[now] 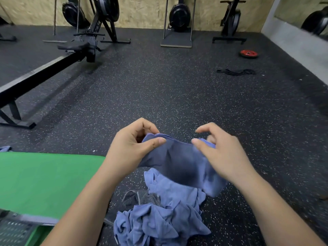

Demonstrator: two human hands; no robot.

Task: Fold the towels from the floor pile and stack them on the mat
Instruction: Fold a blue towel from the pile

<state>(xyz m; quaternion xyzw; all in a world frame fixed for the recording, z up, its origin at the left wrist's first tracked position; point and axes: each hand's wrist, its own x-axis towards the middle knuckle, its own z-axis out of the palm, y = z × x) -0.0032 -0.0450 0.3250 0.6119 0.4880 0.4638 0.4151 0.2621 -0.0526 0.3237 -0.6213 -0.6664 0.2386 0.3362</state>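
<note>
A blue towel (179,162) hangs in the air between my two hands, above the floor pile. My left hand (131,148) pinches its top edge on the left between thumb and fingers. My right hand (221,153) pinches the top edge on the right. Below them lies the pile of crumpled blue towels (159,215) on the speckled black floor, with a grey striped cloth (140,197) tucked in it. The green mat (44,180) lies flat to the left of the pile.
A rowing machine (44,68) stretches along the left. More gym machines stand at the back wall. A red weight plate (248,53) and black bands (236,71) lie far right. A grey object (16,228) sits at the bottom left corner.
</note>
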